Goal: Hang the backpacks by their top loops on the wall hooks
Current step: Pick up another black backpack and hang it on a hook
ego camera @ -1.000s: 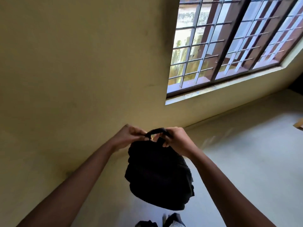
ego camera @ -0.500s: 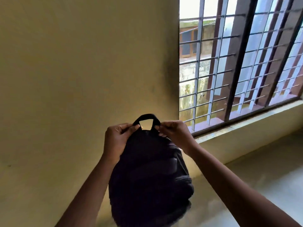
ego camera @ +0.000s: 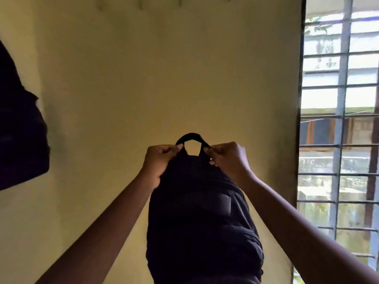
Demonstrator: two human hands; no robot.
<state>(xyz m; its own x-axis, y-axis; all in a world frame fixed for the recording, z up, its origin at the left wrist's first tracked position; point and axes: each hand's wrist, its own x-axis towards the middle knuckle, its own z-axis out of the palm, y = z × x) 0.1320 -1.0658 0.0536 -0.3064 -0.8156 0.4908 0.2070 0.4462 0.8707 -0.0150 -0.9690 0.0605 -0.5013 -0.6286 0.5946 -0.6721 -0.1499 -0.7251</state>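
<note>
I hold a black backpack (ego camera: 203,218) up in front of the yellow wall (ego camera: 143,78). Its top loop (ego camera: 192,136) stands open between my hands. My left hand (ego camera: 160,158) pinches the backpack's top at the loop's left end. My right hand (ego camera: 227,158) pinches it at the loop's right end. Faint wall hooks (ego camera: 140,4) show in a row at the very top of the wall, well above the loop. A second dark backpack (ego camera: 20,130) hangs against the wall at the left edge, its top out of view.
A barred window (ego camera: 338,130) fills the right side, with its dark frame edge just right of my right arm. Bare yellow wall lies between the loop and the hooks.
The backpack has risen along the wall with both hands still on its top. The view has tilted upward, bringing the hooks and the hanging backpack at the left into sight.
</note>
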